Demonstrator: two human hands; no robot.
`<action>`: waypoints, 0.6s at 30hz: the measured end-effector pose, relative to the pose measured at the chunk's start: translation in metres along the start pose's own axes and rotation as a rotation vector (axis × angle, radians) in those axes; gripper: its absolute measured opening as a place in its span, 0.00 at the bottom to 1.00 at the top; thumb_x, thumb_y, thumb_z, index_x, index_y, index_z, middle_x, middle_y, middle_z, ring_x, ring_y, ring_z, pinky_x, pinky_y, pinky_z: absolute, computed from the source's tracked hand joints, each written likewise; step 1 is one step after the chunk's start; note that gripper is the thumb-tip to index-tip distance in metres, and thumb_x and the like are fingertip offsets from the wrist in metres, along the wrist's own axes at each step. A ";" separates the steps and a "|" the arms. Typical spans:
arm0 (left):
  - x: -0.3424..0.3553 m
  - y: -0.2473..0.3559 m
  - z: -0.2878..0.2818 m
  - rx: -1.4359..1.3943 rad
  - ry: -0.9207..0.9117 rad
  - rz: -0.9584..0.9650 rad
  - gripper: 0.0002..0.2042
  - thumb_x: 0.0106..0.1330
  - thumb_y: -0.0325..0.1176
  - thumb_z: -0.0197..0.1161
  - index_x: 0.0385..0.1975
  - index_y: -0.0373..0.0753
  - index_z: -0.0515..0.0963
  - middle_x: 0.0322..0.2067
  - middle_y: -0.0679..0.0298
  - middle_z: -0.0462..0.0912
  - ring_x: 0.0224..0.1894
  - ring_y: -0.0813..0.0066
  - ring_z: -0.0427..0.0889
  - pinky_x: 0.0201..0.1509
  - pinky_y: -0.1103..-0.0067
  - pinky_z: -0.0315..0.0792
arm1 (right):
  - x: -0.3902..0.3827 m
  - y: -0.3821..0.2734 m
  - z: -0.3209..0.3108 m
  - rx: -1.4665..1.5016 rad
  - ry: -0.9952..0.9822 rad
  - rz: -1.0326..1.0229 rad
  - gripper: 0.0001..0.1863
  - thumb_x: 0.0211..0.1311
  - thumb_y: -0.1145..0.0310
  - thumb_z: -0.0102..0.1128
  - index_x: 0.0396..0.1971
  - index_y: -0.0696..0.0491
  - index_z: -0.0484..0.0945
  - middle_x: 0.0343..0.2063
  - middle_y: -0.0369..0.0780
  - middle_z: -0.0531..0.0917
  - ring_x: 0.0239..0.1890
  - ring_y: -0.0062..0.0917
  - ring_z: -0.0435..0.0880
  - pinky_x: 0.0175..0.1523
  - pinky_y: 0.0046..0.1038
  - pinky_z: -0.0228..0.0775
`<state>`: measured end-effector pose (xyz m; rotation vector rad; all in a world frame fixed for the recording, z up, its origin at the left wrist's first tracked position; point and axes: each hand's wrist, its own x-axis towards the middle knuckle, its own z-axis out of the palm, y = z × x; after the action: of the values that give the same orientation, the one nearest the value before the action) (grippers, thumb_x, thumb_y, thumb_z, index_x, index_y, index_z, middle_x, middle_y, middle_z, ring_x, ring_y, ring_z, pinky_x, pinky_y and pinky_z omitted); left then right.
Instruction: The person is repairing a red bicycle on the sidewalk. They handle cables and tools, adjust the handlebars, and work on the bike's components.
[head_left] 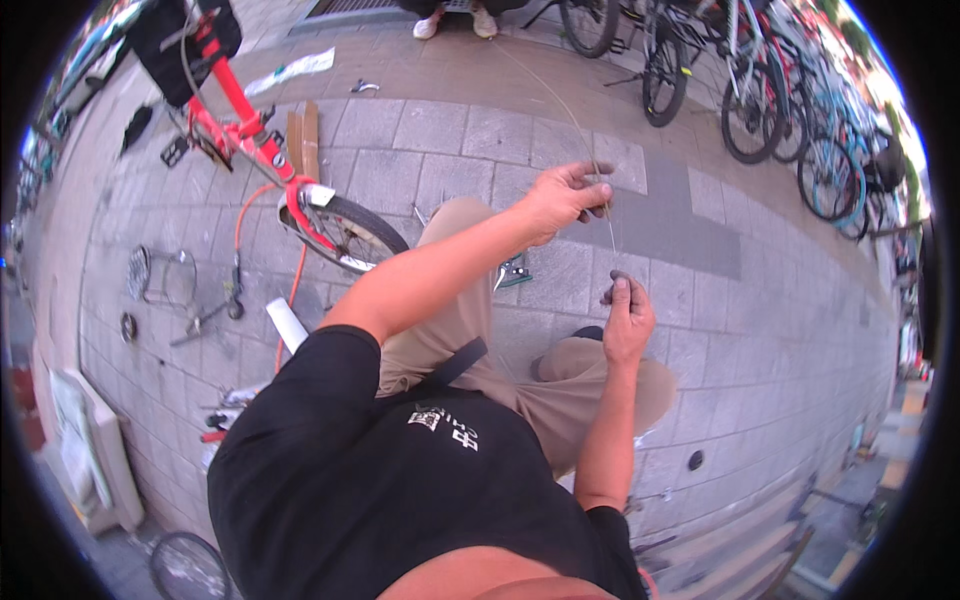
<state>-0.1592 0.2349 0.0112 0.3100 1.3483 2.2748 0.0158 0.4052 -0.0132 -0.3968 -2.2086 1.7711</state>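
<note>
A long thin cable, yellowish and looking like a bicycle cable, curves down from the far middle to my hands. My left hand is closed in a pinch around it, arm stretched forward. Below the left hand, a short fine length of it runs toward my right hand. That hand is pinched too, thumb against fingers, at the lower end of the cable. Both hands are raised over the paving, in front of my bent knees. Under my left forearm, a small metal part with some green lies on the ground, partly hidden.
A red bicycle stands to the left, beside an orange hose. Brake-lever-like part and cardboard strips lie beyond. Parked bicycles line the far right. A person's shoes show at the top. Tools lie at left.
</note>
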 end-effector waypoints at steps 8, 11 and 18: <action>0.011 -0.025 -0.025 -0.028 0.076 -0.108 0.20 0.72 0.37 0.71 0.61 0.39 0.79 0.36 0.66 0.87 0.33 0.80 0.83 0.35 0.79 0.75 | 0.041 -0.009 0.026 -0.306 0.073 -0.024 0.14 0.76 0.64 0.60 0.41 0.63 0.84 0.28 0.39 0.84 0.33 0.23 0.80 0.40 0.28 0.73; 0.020 -0.038 -0.031 0.047 0.140 -0.205 0.19 0.70 0.39 0.72 0.57 0.38 0.81 0.39 0.64 0.89 0.35 0.77 0.85 0.36 0.77 0.76 | 0.058 -0.002 0.011 -0.473 -0.014 -0.059 0.15 0.73 0.63 0.62 0.39 0.63 0.85 0.31 0.46 0.86 0.34 0.32 0.83 0.43 0.34 0.75; 0.019 -0.057 -0.034 0.322 0.271 -0.405 0.26 0.70 0.42 0.71 0.60 0.28 0.78 0.47 0.57 0.89 0.47 0.67 0.89 0.47 0.71 0.80 | 0.079 -0.032 -0.021 -0.704 -0.193 -0.177 0.17 0.69 0.57 0.64 0.44 0.55 0.88 0.38 0.47 0.87 0.44 0.44 0.86 0.49 0.38 0.77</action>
<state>-0.1735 0.2418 -0.0555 -0.1671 1.7366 1.8084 -0.0501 0.4478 0.0262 -0.1581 -2.8597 0.9309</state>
